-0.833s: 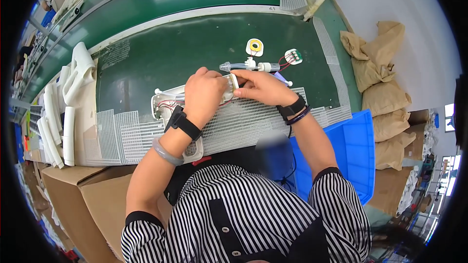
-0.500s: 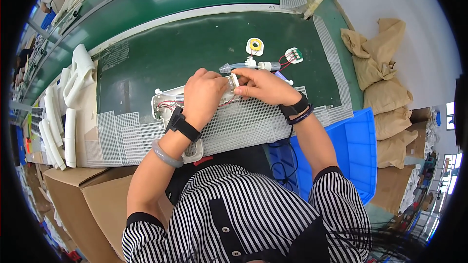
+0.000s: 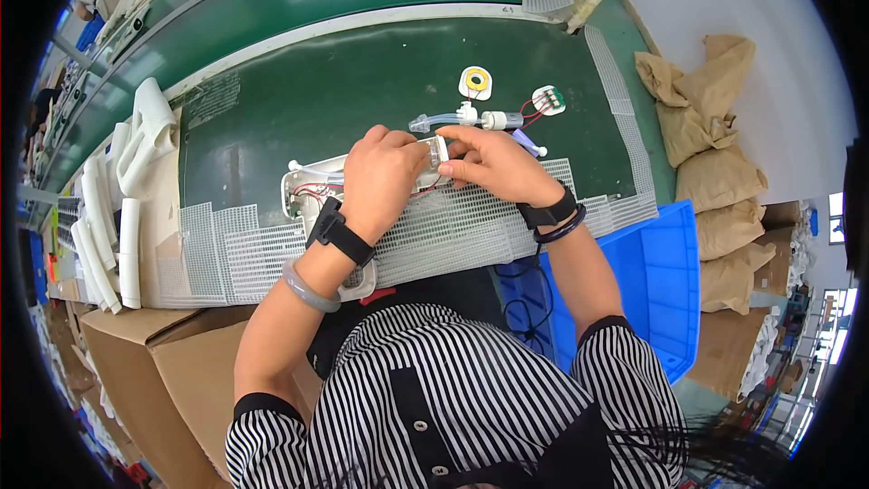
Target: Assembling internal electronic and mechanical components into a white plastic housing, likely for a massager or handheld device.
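A white plastic housing shell [image 3: 297, 183] with a handle lies open on the bench mat, with thin red wires inside it. My left hand [image 3: 385, 177] is closed over the shell's middle, its fingertips at a small transparent part [image 3: 434, 153] near the right end. My right hand [image 3: 498, 165] pinches the white end of the shell beside that part, thumb in front and fingers behind. What the left fingertips grip is hidden under them. Just beyond the hands lie a transparent tube with a white fitting [image 3: 466, 115], a round yellow-ringed disc [image 3: 475, 81] and a small green circuit board [image 3: 550, 100] on red wires.
White molded shells [image 3: 145, 140] are piled at the left. Perforated mats [image 3: 262, 244] cover the near edge of the green bench [image 3: 299, 81]. A blue bin [image 3: 656, 281] stands at the right, cardboard boxes [image 3: 136, 371] at the lower left, brown sacks [image 3: 715, 181] by the wall.
The right hand has shifted slightly down and right at the shell's end, showing more of the transparent part. My left hand stays nearly in place.
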`<state>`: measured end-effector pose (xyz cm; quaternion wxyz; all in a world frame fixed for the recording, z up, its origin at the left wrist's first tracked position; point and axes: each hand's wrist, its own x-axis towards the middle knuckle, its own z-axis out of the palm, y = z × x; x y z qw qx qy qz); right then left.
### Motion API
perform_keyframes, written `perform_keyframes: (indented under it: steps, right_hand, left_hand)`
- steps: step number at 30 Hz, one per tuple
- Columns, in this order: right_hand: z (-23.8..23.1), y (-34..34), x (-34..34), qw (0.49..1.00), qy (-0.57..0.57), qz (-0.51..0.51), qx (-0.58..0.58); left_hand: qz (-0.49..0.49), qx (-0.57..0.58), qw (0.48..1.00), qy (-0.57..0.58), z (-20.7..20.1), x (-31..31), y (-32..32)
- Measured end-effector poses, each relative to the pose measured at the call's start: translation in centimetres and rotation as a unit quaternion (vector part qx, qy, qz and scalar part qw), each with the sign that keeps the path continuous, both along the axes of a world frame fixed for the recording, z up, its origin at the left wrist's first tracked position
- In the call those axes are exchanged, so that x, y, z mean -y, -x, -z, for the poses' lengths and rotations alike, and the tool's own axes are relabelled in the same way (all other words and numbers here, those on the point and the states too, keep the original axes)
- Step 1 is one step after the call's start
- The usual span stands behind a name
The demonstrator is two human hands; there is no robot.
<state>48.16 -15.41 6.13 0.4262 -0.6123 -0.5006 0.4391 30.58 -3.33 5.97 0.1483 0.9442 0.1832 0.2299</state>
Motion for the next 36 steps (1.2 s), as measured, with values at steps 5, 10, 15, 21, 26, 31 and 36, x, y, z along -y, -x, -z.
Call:
perform_keyframes:
  steps: [5,10,15,21,26,31,36]
  right_hand:
    - [1.1,-0.4,-0.3,1.0,-0.001,-0.007,-0.022]
    - [1.1,0.0,-0.2,0.999,0.034,0.007,-0.038]
    - [1.0,0.2,-0.1,0.999,0.028,0.014,-0.009]
    - [1.1,0.3,-0.3,0.995,0.036,0.015,0.093]
    - [1.6,0.1,0.4,0.999,0.043,0.025,-0.001]
    - [1.3,-0.4,-0.2,0.999,0.045,-0.001,0.007]
    - [-1.2,0.0,0.2,0.975,-0.039,0.112,0.187]
  left_hand:
    - [0.0,0.003,1.0,-0.023,0.7,0.1,-0.4]
    - [-0.003,-0.014,0.998,-0.055,1.5,0.3,-0.5]
    - [-0.013,-0.043,0.997,-0.057,1.1,0.5,-0.8]
    - [-0.003,-0.042,0.997,-0.066,1.2,0.3,-0.5]
    - [0.001,-0.051,0.997,-0.065,0.4,0.8,0.2]
    - [0.028,-0.003,0.996,-0.081,0.3,0.5,0.6]
    - [-0.009,-0.024,0.999,-0.046,-3.4,1.2,4.4]
